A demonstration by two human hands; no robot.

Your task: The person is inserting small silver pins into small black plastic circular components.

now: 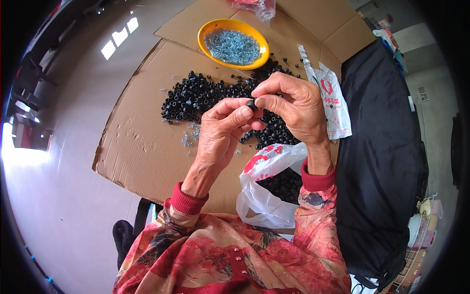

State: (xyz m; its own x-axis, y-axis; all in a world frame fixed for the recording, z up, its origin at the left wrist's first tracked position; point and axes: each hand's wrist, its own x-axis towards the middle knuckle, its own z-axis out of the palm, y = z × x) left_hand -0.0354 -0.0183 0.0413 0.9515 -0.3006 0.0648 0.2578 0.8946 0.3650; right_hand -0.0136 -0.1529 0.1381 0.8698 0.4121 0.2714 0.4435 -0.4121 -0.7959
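Note:
Between the thumb and fingers of my left hand [225, 122] is a small black bead-like part [251, 105]. My right hand [296, 100] meets it from the other side, thumb and forefinger pinched at the part; whether they grip something tiny of their own is too small to tell. Both hands hover over a spread heap of black ring-shaped parts [183, 100] on the cardboard. Beyond them stands a yellow bowl [201, 36] full of small clear bluish pieces [232, 46]. A white plastic bag [252, 196] gapes near my right forearm, with more black parts [283, 185] inside.
Flattened cardboard [132, 142] covers the work surface. A few clear pieces [190, 137] lie loose beside the heap. Another white bag [332, 98] rests at the right, next to a large black cloth-covered object [377, 161]. Red and clear plastic wrap [257, 7] sits at the far edge.

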